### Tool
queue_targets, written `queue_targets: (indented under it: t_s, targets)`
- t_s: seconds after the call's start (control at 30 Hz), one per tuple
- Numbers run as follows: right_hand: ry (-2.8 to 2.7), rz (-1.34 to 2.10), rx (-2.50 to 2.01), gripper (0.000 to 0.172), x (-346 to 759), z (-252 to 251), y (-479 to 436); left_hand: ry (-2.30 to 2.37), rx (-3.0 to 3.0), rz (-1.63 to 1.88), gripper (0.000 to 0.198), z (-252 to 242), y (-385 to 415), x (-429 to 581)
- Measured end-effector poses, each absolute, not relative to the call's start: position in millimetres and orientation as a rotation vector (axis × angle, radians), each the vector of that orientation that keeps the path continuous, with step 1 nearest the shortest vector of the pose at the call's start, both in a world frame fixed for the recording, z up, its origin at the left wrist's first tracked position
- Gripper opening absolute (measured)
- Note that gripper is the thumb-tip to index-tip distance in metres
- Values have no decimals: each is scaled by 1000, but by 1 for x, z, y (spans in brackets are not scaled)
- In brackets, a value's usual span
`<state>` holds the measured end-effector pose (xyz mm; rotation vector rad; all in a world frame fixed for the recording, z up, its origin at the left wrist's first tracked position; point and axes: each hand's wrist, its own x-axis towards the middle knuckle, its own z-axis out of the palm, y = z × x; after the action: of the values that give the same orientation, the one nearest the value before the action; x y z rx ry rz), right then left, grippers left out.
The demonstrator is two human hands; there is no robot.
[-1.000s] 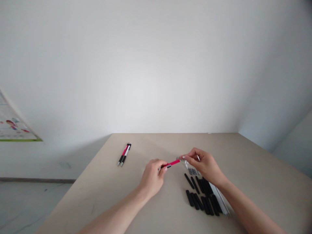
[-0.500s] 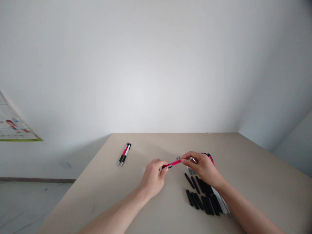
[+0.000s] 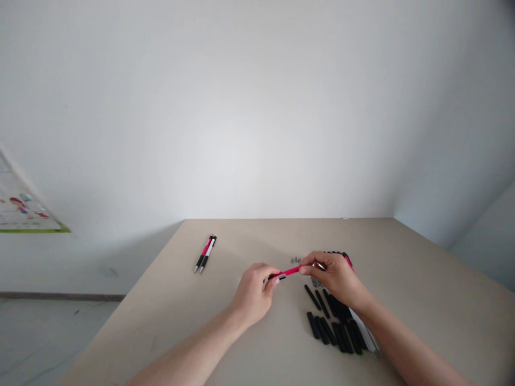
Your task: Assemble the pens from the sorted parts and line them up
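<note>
Between my two hands a pink pen barrel (image 3: pixel 293 271) is held a little above the table, tilted slightly up to the right. My left hand (image 3: pixel 256 292) pinches its black clip end. At the other end, the fingertips of my right hand (image 3: pixel 332 274) close on the pink tube; whether they also hold a small part there is hidden. Under and beside my right hand lie several black rubber grips (image 3: pixel 322 329), thin white refills (image 3: pixel 368 340) and small metal springs (image 3: pixel 316 282). Silver cone tips (image 3: pixel 296 260) rest just behind its fingers.
Two whole pens (image 3: pixel 205 254), one pink and one white, lie side by side at the table's left. More pink barrels (image 3: pixel 348 261) are partly hidden behind my right hand. The beige table (image 3: pixel 241 236) meets a white wall (image 3: pixel 257 134).
Both hands keep hold of the pink barrel. My right hand has shifted very slightly right and down, and more silver tips show behind it.
</note>
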<state>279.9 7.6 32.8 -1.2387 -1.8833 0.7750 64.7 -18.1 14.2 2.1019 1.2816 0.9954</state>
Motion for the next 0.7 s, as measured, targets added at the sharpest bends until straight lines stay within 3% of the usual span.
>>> queue_targets:
  t_s: [0.23,0.7]
  targets:
    - [-1800,794,-1159,34,276,31,6,1172,2044,958,15,15,-21,66]
    - [-1714,781,-1154,34,272,31,2,1094,1872,928,14,10,-20,67]
